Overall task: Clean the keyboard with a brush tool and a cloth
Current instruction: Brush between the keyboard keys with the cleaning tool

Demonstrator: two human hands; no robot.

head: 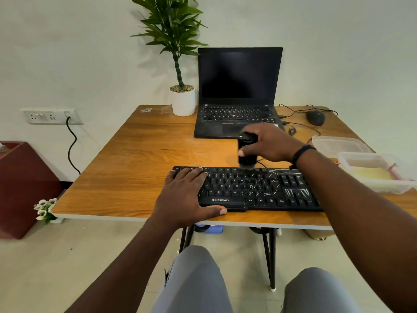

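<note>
A black keyboard (248, 188) is lying along the near edge of a wooden table (140, 154), its right half streaked with pale debris. The left hand (187, 193) is resting flat on the keyboard's left end, fingers straight across the keys and thumb along the front edge, steadying it. The right hand (268, 143) is gripping a black brush tool (246, 152) upright, fingers wrapped round its body, with the bristles touching the top row of keys near the middle; the bristle end is blurred, so the exact key is hard to tell.

The brushing step appears to be in hand, with the wiping not yet begun. The next move probably calls for sweeping the brush rightward over the streaked keys.

Behind the keyboard an open laptop (239, 93) is sitting with a dark screen, a potted plant (181, 64) to its left and a mouse (316, 117) to its right. Two clear plastic containers (370, 170) are standing at the right edge; no cloth can be clearly made out.
</note>
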